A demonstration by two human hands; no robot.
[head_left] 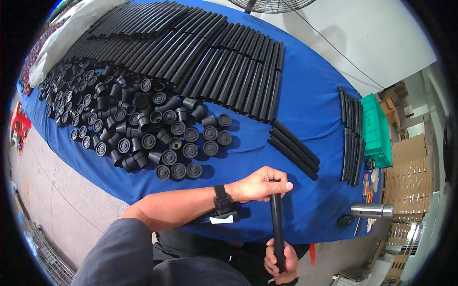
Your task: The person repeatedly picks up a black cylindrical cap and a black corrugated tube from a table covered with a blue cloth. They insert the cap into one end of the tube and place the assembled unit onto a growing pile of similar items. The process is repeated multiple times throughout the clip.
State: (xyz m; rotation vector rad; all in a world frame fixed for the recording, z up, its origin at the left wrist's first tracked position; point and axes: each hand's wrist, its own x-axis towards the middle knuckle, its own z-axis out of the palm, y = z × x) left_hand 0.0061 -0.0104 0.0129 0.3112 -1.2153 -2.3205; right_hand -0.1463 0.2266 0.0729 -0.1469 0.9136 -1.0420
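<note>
Black and straight, one tube [276, 214] ran between the two hands, its long axis pointing almost directly away from the person, the far end leaning slightly left. The left hand [265, 185] was closed about that far end above the blue-covered bench [248, 162], thumb on one side and fingers on the other; the right hand [281, 261] was wrapped round the near end, just past the bench's near edge. Neither hand stood open, and whether anything was fitted on the far end could not be told — the fingers hid it. Of the two, the left was nearer to the loose pieces: the heap of black caps [120, 114] lay off to its left and farther out, while three separate tubes [295, 150] lay just beyond it, slanting from upper left to lower right — at an angle to the held one
</note>
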